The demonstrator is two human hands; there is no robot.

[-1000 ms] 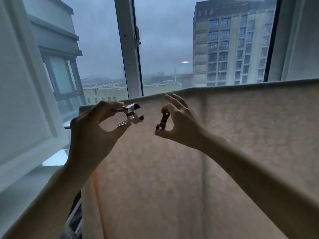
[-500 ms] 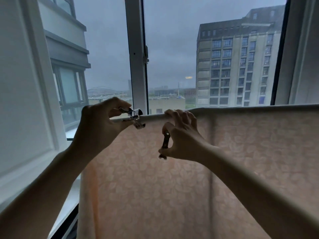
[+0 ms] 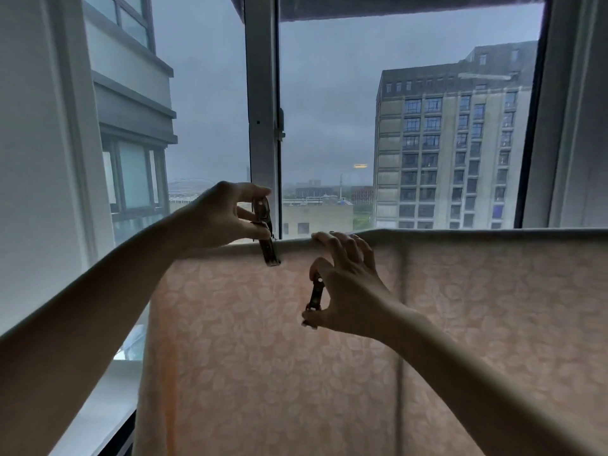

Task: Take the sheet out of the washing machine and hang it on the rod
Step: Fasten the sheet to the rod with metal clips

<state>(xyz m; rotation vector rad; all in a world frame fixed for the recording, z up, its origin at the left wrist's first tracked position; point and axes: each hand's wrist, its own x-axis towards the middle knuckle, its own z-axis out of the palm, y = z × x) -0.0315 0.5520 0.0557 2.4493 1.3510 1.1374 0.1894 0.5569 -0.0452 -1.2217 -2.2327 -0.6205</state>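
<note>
A pale pink sheet [image 3: 362,373] with a leaf pattern hangs draped over a horizontal rod, which is hidden under the sheet's top fold [image 3: 460,232]. My left hand [image 3: 220,218] pinches a metal clothes clip [image 3: 266,235] upright, its lower jaws down over the sheet's top edge near the left end. My right hand [image 3: 345,284] holds a second metal clip [image 3: 316,297] between thumb and lower fingers, while its fingertips rest on the top fold just right of the first clip.
A large window with a white centre frame [image 3: 263,110] stands right behind the sheet. A white wall panel [image 3: 39,159] is at the left, a white sill [image 3: 108,399] below it, and a window frame edge [image 3: 559,126] at the right.
My left hand has turned its clip from sideways to upright and lowered it onto the sheet's top edge. My right hand keeps its clip, fingers now on the fold. The view has tilted up.
</note>
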